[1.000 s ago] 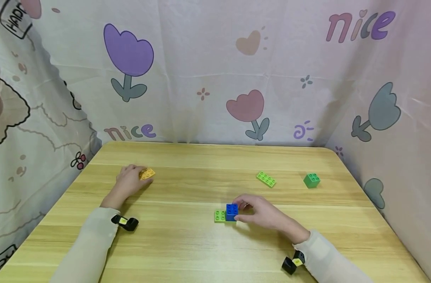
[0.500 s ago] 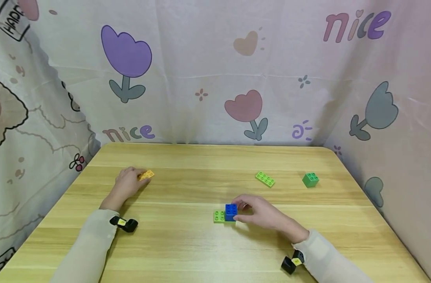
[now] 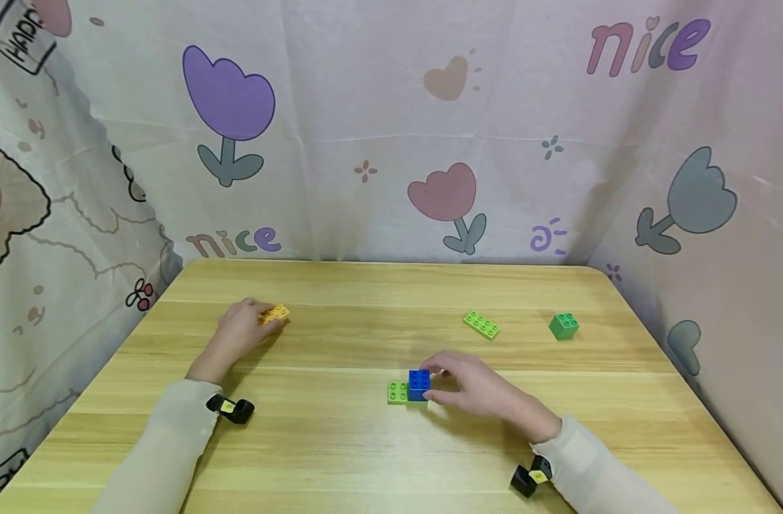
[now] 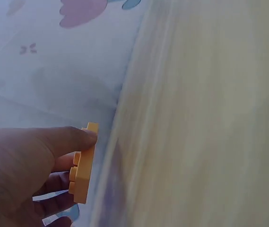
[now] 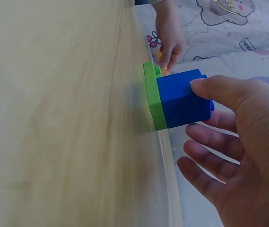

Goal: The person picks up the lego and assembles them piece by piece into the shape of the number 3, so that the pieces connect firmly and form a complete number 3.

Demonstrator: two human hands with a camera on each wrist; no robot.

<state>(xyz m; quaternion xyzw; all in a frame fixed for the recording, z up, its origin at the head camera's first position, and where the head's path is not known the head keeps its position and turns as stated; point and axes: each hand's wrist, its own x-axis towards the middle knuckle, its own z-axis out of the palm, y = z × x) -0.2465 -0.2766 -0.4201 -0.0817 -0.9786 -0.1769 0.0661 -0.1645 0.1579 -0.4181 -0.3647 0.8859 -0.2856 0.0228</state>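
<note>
On the left of the table, my left hand [image 3: 240, 330] pinches a flat yellow-orange toy building brick [image 3: 278, 313] with studs. The left wrist view shows the thumb on one end of this brick [image 4: 84, 177] and fingers behind it. Near the table's middle, a taller blue brick [image 3: 420, 384] stands on the right half of a flat lime-green brick [image 3: 397, 392], whose left studs stay bare. My right hand [image 3: 471, 385] holds the blue brick from its right side. In the right wrist view the thumb lies against the blue brick [image 5: 181, 101], with the other fingers spread beyond it.
Another flat lime-green brick [image 3: 481, 325] lies farther back, right of the middle. A green block-shaped brick [image 3: 564, 326] sits to its right. Behind the wooden table [image 3: 340, 457] hangs a printed cloth [image 3: 340, 107], which also lines both sides.
My left hand has shifted slightly to the right with the yellow-orange brick. The right hand, the blue brick and the green pieces stay where they were.
</note>
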